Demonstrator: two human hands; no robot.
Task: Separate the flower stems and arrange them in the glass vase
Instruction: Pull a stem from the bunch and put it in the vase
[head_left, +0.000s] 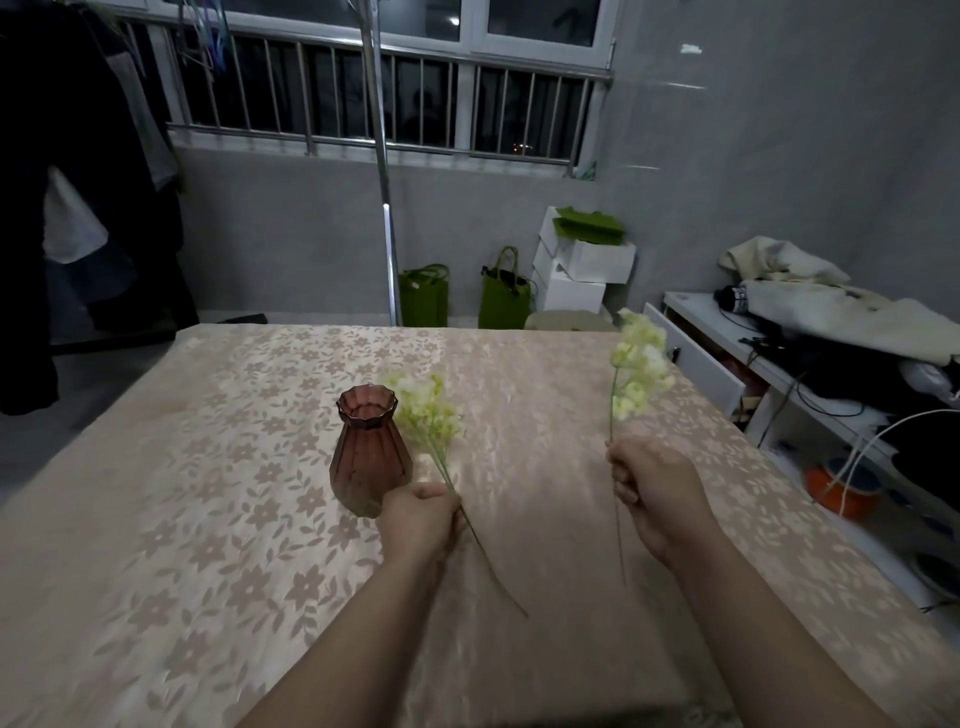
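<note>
We see a table (156, 519) under a pink floral cloth, with a ribbed brownish glass vase (370, 451) standing upright near its middle, nothing in it. Our left hand (422, 519), just right of the vase base, is closed around one flower stem (431, 415), whose pale yellow-green blooms lean beside the vase rim. Our right hand (652, 486), well apart to the right, grips a second stem (638, 369) held upright above the table.
</note>
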